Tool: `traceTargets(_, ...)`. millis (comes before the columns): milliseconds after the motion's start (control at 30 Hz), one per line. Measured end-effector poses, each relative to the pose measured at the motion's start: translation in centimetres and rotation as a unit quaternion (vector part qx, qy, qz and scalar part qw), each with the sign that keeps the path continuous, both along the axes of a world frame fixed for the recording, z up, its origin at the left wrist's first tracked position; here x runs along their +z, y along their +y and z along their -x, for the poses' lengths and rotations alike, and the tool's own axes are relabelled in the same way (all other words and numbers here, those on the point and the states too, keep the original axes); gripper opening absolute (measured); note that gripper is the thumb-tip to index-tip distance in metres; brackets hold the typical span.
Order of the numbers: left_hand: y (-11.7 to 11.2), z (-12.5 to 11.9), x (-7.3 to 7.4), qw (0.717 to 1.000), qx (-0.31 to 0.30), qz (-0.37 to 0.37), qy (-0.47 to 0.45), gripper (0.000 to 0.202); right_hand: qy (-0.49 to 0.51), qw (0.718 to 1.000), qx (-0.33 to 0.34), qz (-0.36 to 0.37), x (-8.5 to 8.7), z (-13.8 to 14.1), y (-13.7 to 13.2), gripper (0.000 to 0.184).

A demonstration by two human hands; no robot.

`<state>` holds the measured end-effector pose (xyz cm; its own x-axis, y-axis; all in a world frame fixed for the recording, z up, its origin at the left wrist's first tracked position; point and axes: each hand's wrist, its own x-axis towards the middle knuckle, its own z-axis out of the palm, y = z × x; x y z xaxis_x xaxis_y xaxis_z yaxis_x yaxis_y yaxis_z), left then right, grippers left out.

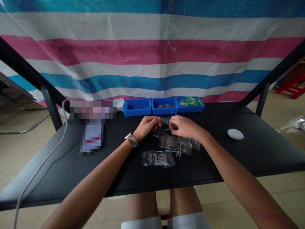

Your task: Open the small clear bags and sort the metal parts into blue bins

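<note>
A small clear plastic bag [164, 120] with brownish screw-like pieces in it is stretched between my two hands. My left hand [146, 128] pinches its left end between thumb and fingers. At its right end my right hand [184, 126] is closed, with fingers curled in. Below my hands lies a pile of similar bags [172, 142], each with thin copper-coloured pieces inside. Nearer the table edge are a few more flat bags [164, 158]. Thin silvery pins [178, 153] lie loose beside the pile.
Three blue bins stand in a row at the back: the left bin [137, 112] shows a bare floor, the middle bin [165, 111] holds metal pieces, the right bin [191, 109] holds green packets. A white oval object [235, 134] lies right. A cable [45, 156] crosses the left side.
</note>
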<state>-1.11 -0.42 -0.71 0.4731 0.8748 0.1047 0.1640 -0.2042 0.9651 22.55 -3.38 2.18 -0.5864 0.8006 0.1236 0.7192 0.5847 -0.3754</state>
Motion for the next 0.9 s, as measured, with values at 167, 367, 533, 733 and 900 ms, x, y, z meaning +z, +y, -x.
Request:
traceTargets(167,-0.1,0.0,0.0,1.0,-0.002,-0.002,-0.01,0.042,0.059,0.998,0.008,-0.015,-0.2,0.1,0.2,0.013)
traceTargets(367,-0.4,-0.2,0.5,0.998,-0.012,-0.016,-0.058,0.034,0.156,0.988,-0.003,-0.004,-0.3,1.4,-0.5,0.009)
traceTargets(533,-0.5,-0.2,0.6,0.998,-0.026,-0.005,-0.055,0.036,0.226,0.974,-0.018,-0.012,-0.9,2.5,-0.8,0.006)
traceTargets(733,-0.5,-0.1,0.4,0.996,-0.036,0.013,-0.085,0.033,0.256,0.965,-0.041,-0.034,-1.2,2.7,-0.7,0.006)
traceTargets(900,-0.5,-0.2,0.6,0.995,-0.031,0.018,-0.091,0.034,0.273,0.96,-0.051,-0.03,-1.2,2.9,-0.8,0.007)
